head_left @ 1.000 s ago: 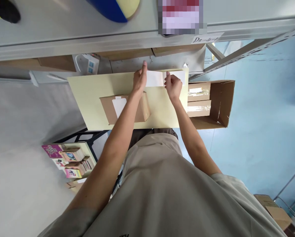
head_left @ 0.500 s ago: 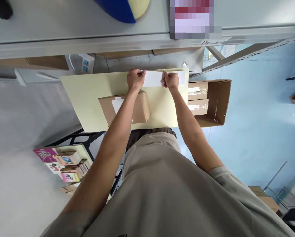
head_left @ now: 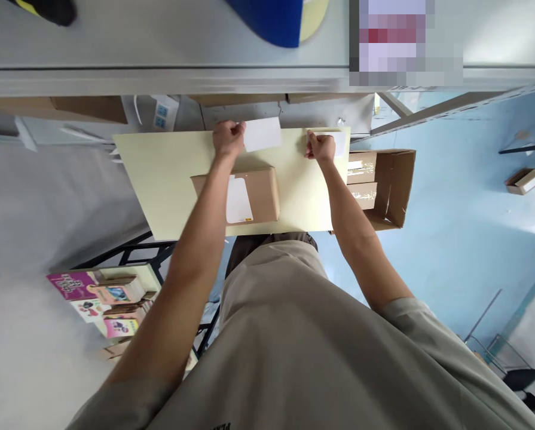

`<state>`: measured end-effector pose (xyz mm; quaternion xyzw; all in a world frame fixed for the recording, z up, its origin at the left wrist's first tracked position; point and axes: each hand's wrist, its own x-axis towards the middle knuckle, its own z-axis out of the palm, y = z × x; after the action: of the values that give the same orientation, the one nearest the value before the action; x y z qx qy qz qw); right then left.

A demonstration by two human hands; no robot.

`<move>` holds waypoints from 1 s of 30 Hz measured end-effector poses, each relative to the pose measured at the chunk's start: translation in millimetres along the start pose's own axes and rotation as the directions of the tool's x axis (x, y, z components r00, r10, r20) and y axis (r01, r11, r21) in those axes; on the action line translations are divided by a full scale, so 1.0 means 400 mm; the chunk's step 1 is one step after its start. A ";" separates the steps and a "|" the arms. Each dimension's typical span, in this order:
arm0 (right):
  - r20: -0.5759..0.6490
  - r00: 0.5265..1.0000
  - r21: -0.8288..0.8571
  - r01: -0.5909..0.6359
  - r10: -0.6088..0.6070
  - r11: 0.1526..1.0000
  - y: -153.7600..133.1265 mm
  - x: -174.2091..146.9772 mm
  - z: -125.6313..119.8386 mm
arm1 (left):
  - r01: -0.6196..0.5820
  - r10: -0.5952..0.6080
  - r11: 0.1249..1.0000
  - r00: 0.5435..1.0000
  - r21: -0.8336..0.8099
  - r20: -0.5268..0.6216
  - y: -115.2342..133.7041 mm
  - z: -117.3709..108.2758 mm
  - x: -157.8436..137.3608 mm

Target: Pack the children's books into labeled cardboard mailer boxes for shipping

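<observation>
My left hand is closed, pinching the left end of a white paper slip that sticks out to the right, slightly tilted. My right hand is also closed, its fingers on a second white paper slip near the table's right end. A gap separates the two slips. Below them a closed brown cardboard box bearing a white label lies on the pale yellow tabletop. My left forearm covers part of that box.
An open cardboard carton with smaller boxes inside stands at the table's right end. Across the far side runs a grey shelf, with a power strip beneath it. Books are stacked at lower left.
Between my hands, the white paper strip has become two separate slips. My left hand has moved left with one slip; my right hand stays by the other. The view has shifted slightly.
</observation>
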<state>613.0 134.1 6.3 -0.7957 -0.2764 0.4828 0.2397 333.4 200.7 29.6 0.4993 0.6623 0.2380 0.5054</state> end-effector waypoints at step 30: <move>0.156 0.843 0.214 0.480 -0.515 0.851 -0.194 -0.774 0.064 | 0.000 0.020 0.838 0.999 -0.545 0.031 0.029 -0.462 -0.683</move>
<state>455.7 -13.9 242.9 -0.6185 -0.4559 0.5055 0.3924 168.1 -6.1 226.5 0.3427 0.5557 0.4103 0.6367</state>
